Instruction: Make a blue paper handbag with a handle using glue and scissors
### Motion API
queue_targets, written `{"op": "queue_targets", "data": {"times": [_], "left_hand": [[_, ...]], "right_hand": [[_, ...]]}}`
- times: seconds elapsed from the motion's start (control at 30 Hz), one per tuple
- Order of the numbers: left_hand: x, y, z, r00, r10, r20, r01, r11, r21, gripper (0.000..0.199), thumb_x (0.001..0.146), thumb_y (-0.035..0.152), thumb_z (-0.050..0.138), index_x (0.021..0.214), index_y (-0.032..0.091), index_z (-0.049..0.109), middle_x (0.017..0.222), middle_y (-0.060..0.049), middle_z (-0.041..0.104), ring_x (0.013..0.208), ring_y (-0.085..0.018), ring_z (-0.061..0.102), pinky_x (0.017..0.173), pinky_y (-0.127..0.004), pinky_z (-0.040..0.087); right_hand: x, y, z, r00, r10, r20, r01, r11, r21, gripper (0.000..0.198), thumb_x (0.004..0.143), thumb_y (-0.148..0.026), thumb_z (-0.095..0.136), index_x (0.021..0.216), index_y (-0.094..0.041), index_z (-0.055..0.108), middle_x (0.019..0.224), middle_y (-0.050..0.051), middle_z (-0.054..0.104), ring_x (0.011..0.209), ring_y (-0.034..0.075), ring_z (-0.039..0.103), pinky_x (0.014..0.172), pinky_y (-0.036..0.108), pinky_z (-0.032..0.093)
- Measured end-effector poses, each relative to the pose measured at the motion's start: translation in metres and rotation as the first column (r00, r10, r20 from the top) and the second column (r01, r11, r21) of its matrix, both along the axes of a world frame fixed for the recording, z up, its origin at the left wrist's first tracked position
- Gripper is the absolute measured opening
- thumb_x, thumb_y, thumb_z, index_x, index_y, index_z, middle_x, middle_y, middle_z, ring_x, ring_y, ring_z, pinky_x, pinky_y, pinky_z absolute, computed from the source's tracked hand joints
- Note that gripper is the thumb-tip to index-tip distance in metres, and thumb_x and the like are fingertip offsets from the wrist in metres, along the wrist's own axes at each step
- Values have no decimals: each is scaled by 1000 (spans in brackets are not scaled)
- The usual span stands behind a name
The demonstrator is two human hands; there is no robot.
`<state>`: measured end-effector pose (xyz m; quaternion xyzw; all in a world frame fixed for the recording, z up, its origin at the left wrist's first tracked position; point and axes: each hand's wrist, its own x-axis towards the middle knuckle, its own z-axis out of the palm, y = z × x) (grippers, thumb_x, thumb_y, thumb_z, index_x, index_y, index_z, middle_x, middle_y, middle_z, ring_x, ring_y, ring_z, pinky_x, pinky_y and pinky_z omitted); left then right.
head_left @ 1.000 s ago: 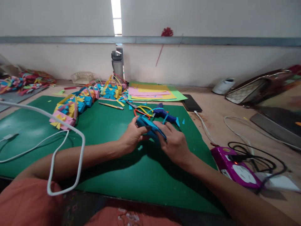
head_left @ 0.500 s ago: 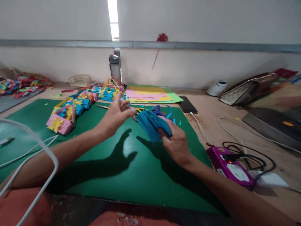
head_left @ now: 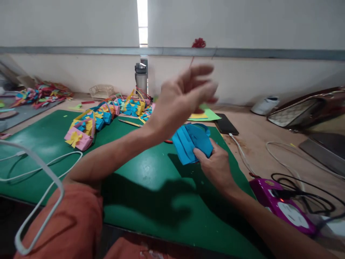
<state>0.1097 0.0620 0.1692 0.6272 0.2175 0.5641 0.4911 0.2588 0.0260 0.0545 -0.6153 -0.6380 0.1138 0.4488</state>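
Note:
My right hand point(head_left: 219, 163) grips a blue folded-paper basket point(head_left: 188, 144) by its near right side, thumb on the front, above the green mat point(head_left: 129, 201). A curved paper strip like a handle shows at the basket's top. My left hand point(head_left: 183, 99) is raised above and to the left of the basket, empty, its slightly blurred fingers apart and half bent. Behind that hand, coloured paper sheets point(head_left: 206, 114) are mostly hidden. A bit of a red-handled tool point(head_left: 168, 141) shows beside the basket; I cannot make out the rest.
Several small paper baskets point(head_left: 81, 135) stand in a row on the left. A bottle point(head_left: 141, 81) stands by the wall. On the right lie a phone point(head_left: 226, 124), a purple power strip point(head_left: 281, 207) with cables, and a bag point(head_left: 299, 108). A white cable point(head_left: 58, 180) hangs at the left front.
My left hand has moved up and to the right, now in front of the paper sheets. The blue basket has been turned in my right hand, showing more of its front. The view has shifted left.

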Motion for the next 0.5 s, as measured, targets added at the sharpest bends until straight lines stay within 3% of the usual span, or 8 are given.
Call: {"op": "queue_targets", "data": {"times": [0.13, 0.27, 0.4, 0.5], "left_hand": [[-16, -10, -60, 995, 13, -100, -31, 983, -184, 18, 73, 19, 64, 89, 15, 57, 76, -1, 64, 63, -11, 63, 51, -18, 47], [-42, -9, -107, 991, 45, -129, -94, 911, -403, 16, 71, 23, 66, 81, 15, 56, 74, -1, 64, 58, -9, 60, 47, -18, 44], [-47, -9, -129, 993, -45, -109, -34, 774, -632, 18, 70, 26, 69, 76, 13, 58, 71, -4, 65, 53, -8, 58, 43, -16, 39], [-42, -13, -130, 995, -79, -68, 17, 763, -647, 16, 72, 26, 69, 74, 12, 60, 65, -4, 64, 48, -6, 55, 41, -16, 36]], "right_hand": [[-1, 0, -6, 999, 39, 2, -39, 996, 82, 15, 75, -25, 53, 86, -18, 60, 77, 4, 64, 65, 20, 58, 61, 35, 50], [-6, -1, -14, 998, 55, 42, -59, 991, 120, 20, 76, -19, 53, 95, -19, 61, 85, 5, 67, 73, 21, 62, 68, 36, 52], [-8, -4, -19, 992, 45, 119, -67, 980, 189, 29, 79, -17, 52, 107, -20, 58, 97, 6, 69, 82, 22, 65, 74, 36, 53], [-8, -6, -22, 976, 54, 210, -109, 959, 261, 33, 81, -15, 51, 113, -20, 55, 106, 7, 67, 92, 23, 64, 80, 38, 52]]}}
